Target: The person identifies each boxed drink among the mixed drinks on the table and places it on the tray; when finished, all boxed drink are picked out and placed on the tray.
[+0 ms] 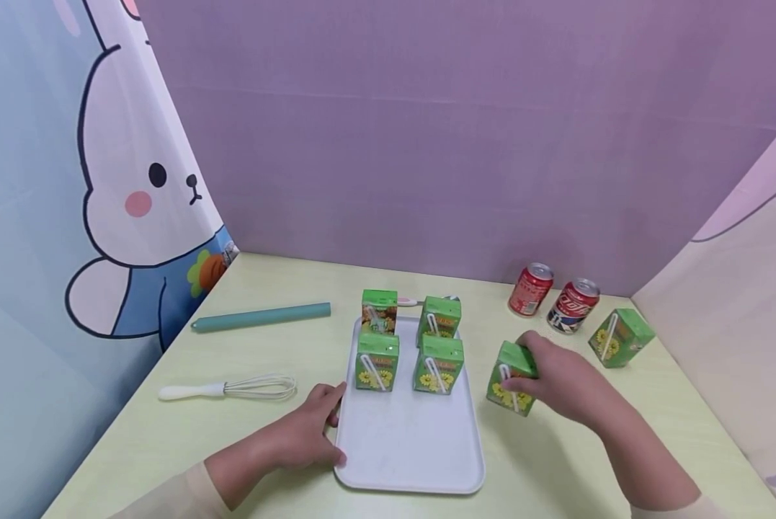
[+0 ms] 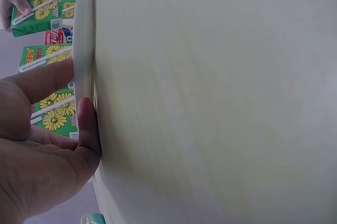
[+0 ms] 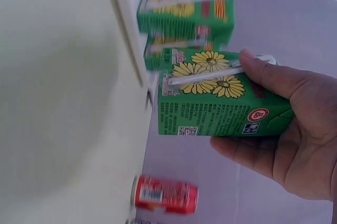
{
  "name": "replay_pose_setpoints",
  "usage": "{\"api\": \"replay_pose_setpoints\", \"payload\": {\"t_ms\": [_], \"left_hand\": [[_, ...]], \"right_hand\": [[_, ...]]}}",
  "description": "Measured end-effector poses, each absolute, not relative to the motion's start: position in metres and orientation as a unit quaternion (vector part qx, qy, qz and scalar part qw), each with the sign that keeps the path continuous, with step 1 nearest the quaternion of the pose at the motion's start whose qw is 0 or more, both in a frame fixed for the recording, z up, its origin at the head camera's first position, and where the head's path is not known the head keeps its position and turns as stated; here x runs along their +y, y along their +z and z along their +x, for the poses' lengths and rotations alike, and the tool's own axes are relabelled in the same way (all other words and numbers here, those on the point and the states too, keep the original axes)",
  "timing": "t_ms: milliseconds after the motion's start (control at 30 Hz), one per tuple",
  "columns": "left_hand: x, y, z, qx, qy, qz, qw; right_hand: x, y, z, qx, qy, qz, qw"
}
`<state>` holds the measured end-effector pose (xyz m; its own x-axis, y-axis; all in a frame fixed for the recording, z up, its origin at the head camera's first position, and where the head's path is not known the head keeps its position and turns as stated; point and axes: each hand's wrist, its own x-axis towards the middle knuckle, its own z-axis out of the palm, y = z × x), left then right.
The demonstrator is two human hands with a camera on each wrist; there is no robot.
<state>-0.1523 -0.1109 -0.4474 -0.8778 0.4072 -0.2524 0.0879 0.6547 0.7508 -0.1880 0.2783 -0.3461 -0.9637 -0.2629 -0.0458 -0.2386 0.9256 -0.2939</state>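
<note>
Head view: the left hand (image 1: 306, 432) holds the tray (image 1: 410, 443) by its left edge, four green cartons (image 1: 377, 364) stand on its far half, and — just beyond its right edge — the right hand (image 1: 565, 382) grips a fifth carton (image 1: 514, 360) above the bench (image 1: 180, 440).
</note>
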Motion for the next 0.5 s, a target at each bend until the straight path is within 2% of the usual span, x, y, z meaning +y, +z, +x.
{"api": "replay_pose_setpoints", "payload": {"t_ms": [167,500], "left_hand": [[-0.111,-0.448,-0.152,0.884,0.396,0.138,0.206],[-0.111,-0.445,-0.151,0.884,0.397,0.139,0.205]], "right_hand": [[0.249,-0.351,-0.172,0.975,-0.164,-0.137,0.060],[0.193,-0.369,-0.148,0.966,-0.166,-0.192,0.040]]}}
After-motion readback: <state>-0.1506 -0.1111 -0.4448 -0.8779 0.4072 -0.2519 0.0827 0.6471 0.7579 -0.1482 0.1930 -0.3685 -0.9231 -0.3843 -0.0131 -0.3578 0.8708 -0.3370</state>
